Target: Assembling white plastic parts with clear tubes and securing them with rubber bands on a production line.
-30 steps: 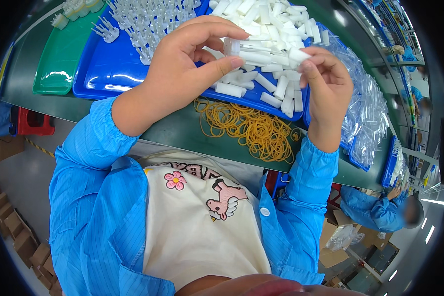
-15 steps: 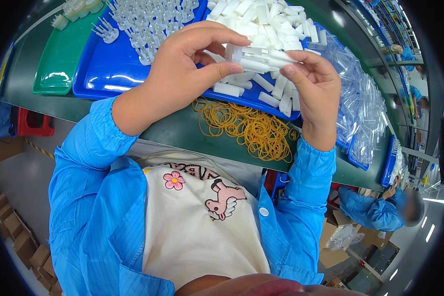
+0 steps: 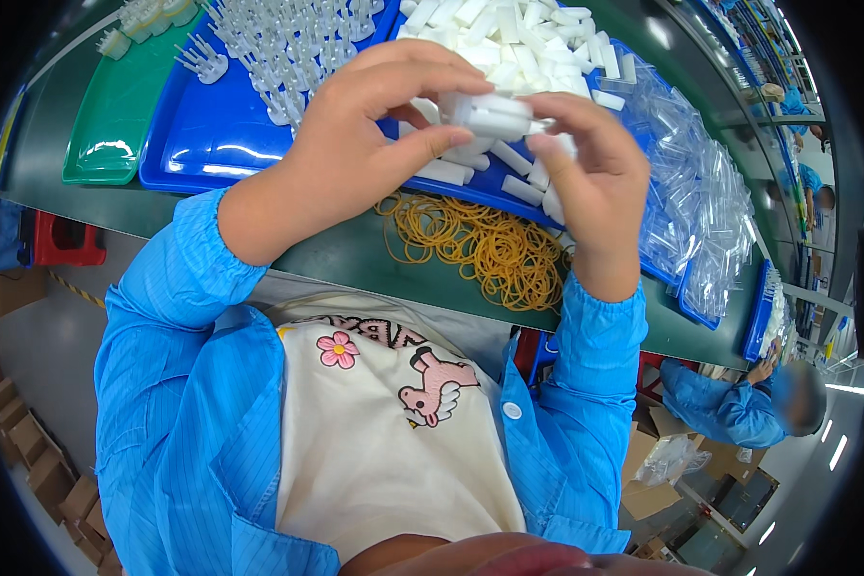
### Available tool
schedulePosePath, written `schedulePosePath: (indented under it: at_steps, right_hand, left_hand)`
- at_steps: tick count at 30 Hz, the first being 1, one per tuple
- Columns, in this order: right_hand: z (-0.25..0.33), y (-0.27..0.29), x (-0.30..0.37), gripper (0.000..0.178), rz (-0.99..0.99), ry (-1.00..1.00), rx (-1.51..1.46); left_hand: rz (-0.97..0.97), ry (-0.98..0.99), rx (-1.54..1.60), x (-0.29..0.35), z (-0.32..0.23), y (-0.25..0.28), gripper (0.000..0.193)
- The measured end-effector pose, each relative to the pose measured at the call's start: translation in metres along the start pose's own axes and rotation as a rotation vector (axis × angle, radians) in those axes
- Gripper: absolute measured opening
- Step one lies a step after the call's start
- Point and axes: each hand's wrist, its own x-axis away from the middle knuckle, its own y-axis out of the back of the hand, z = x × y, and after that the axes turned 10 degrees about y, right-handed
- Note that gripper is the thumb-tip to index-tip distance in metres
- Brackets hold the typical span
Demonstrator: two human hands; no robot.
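Observation:
My left hand (image 3: 360, 139) grips the round base of a white pronged plastic part (image 3: 494, 116), which lies sideways above a blue tray. White pieces sit along its prongs. At the far end of the part, my right hand (image 3: 590, 168) has thumb and fingertips closed on or around the prong tips. Motion blur hides whether a loose piece is between those fingers. Below and behind the hands are loose white cylindrical pieces (image 3: 509, 48) heaped in the tray. Similar bare pronged parts (image 3: 288, 53) stand crowded in the blue tray (image 3: 197, 144) to the left.
Yellow rubber bands (image 3: 494, 254) lie piled on the green table near its front edge. Clear plastic tubes (image 3: 691, 192) fill a tray at right. A green tray (image 3: 106, 144) with several filled parts stands far left. Another person (image 3: 725, 403) works at the far right.
My right hand has moved left, closer to my left hand. The white pieces now sit nearer the part's base instead of reaching out past the prongs. My left hand has hardly moved.

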Motion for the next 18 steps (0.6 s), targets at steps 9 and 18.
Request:
schedulePosePath:
  at_steps: [9,18]
  right_hand:
    - [-0.011,0.005,0.003,0.029,0.468,0.012,0.564]
    - [-0.001,0.012,0.000,0.026,0.083,-0.187,0.253]
  left_hand:
    - [0.009,0.276,0.402,-0.001,0.006,-0.003,0.037]
    - [-0.037,0.065,0.225,-0.003,0.014,-0.002,0.036]
